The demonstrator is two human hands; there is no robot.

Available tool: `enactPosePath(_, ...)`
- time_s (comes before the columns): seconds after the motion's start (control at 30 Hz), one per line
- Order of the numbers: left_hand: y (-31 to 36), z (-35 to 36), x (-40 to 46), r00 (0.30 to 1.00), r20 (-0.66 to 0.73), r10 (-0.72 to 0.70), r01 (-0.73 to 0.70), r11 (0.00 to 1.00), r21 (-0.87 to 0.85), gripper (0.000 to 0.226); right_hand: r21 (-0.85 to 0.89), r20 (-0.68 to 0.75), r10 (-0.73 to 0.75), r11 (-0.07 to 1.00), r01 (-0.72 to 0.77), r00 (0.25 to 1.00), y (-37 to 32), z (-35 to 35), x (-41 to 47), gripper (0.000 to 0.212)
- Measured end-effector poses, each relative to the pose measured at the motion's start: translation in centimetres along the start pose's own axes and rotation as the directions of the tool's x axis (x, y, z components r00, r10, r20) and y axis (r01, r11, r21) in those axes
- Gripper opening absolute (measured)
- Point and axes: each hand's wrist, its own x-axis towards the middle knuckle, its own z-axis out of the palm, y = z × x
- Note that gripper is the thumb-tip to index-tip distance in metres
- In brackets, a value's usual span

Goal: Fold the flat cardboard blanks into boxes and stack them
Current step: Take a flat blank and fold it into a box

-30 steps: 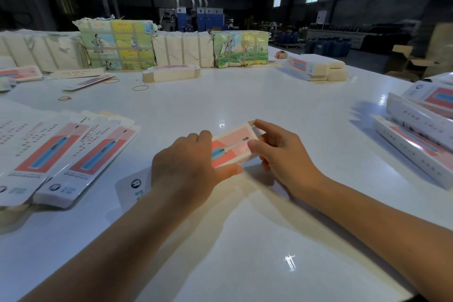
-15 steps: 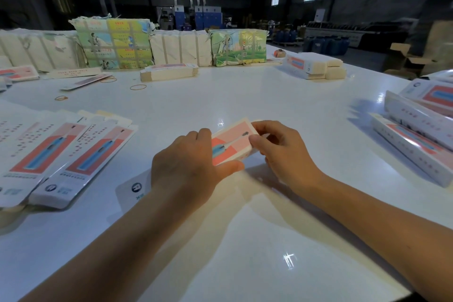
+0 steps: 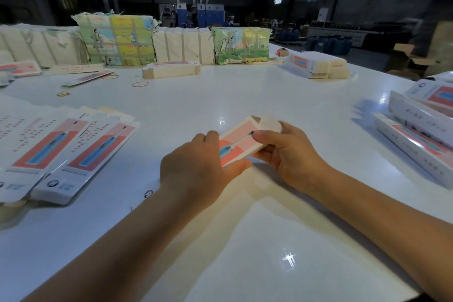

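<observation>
A long pink and white carton (image 3: 239, 141) with a blue toothbrush print lies at an angle just above the white table (image 3: 245, 95), partly opened into a box. My left hand (image 3: 198, 167) grips its near half, covering most of it. My right hand (image 3: 289, 152) holds its far end, thumb on top, with a white end flap (image 3: 269, 122) sticking up beyond the fingers. Flat blanks of the same print (image 3: 73, 152) lie fanned out at the left. Folded boxes (image 3: 421, 140) are stacked at the right edge.
Wrapped bundles of blanks (image 3: 117, 39) line the far side of the table. A low stack of flat cartons (image 3: 171, 70) and another stack (image 3: 318, 65) lie in front of them. Rubber bands (image 3: 140, 84) are scattered at the far left.
The carton's far end has lifted and opened a little, and its white end flap now shows. My right hand has shifted its grip along that end. My left hand has barely moved.
</observation>
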Motion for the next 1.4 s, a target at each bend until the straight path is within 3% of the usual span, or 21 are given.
enactPosePath(0.03,0.1,-0.1,0.0,1.000,-0.008,-0.003,0.003,1.000,-0.007,0.070,-0.198,-0.031,-0.106,0.975,0.098,0.994,0.1,0.0,-0.2,0.013)
enactPosePath(0.07,0.1,-0.2,-0.1,1.000,-0.027,-0.004,0.004,1.000,-0.007,0.066,-0.442,-0.020,-0.232,0.874,0.200,0.972,0.1,0.1,-0.7,0.005)
enactPosePath(0.13,0.3,-0.3,-0.3,0.998,-0.064,0.001,0.000,1.000,0.021,0.056,-0.783,0.124,-0.399,0.523,0.337,0.908,0.3,0.1,-1.5,0.011)
enactPosePath(0.2,0.3,-0.3,-0.4,0.996,-0.084,0.001,0.003,0.999,0.045,0.053,-0.879,0.247,-0.430,0.278,0.388,0.868,0.5,0.2,-1.9,0.021)
enactPosePath(0.27,0.2,-0.3,-0.5,0.996,-0.091,0.000,0.005,0.998,0.055,0.051,-0.899,0.303,-0.441,0.160,0.406,0.845,0.6,0.3,-2.2,0.027)
enactPosePath(0.33,0.1,-0.2,-0.5,0.996,-0.087,-0.002,0.008,0.998,0.060,0.051,-0.896,0.287,-0.417,0.202,0.395,0.863,0.6,0.5,-2.4,0.027)
enactPosePath(0.4,-0.2,-0.2,-0.4,0.996,-0.095,-0.003,0.009,0.998,0.066,0.055,-0.804,0.163,-0.389,0.479,0.351,0.907,0.5,0.8,-2.2,0.029)
enactPosePath(0.47,-0.4,-0.2,-0.3,0.993,-0.118,0.007,0.000,0.998,0.063,0.058,-0.564,0.004,-0.296,0.788,0.247,0.955,0.1,1.1,-1.5,0.039)
enactPosePath(0.5,-0.5,-0.3,-0.3,0.992,-0.125,0.017,-0.010,0.998,0.054,0.060,-0.442,-0.034,-0.224,0.877,0.186,0.974,-0.2,1.0,-1.3,0.041)
enactPosePath(0.57,-0.6,-0.2,-0.3,0.992,-0.117,0.042,-0.036,0.998,0.050,0.065,-0.323,-0.017,-0.147,0.937,0.133,0.989,-0.5,0.8,-1.1,0.037)
enactPosePath(0.73,-0.6,-0.2,-0.4,0.985,-0.148,0.084,-0.080,0.996,0.034,0.074,-0.362,0.003,-0.244,0.904,0.229,0.970,-0.7,0.7,-1.6,0.024)
enactPosePath(0.97,-0.6,-0.6,-0.5,0.976,-0.185,0.117,-0.125,0.992,-0.035,0.077,-0.352,0.063,-0.302,0.885,0.304,0.951,-1.2,0.7,-1.8,0.047)
enactPosePath(1.23,-0.6,-1.1,-0.6,0.960,-0.198,0.197,-0.209,0.977,-0.041,0.071,-0.399,0.045,-0.282,0.875,0.276,0.958,-0.9,0.4,-1.5,0.044)
enactPosePath(1.3,-0.5,-1.2,-0.7,0.961,-0.201,0.191,-0.202,0.979,-0.040,0.069,-0.502,0.051,-0.316,0.812,0.298,0.947,-0.6,0.5,-1.7,0.035)
enactPosePath(1.4,0.0,-1.0,-0.8,0.956,-0.228,0.183,-0.188,0.982,0.001,0.058,-0.718,0.129,-0.426,0.583,0.381,0.895,0.0,0.5,-2.0,0.026)
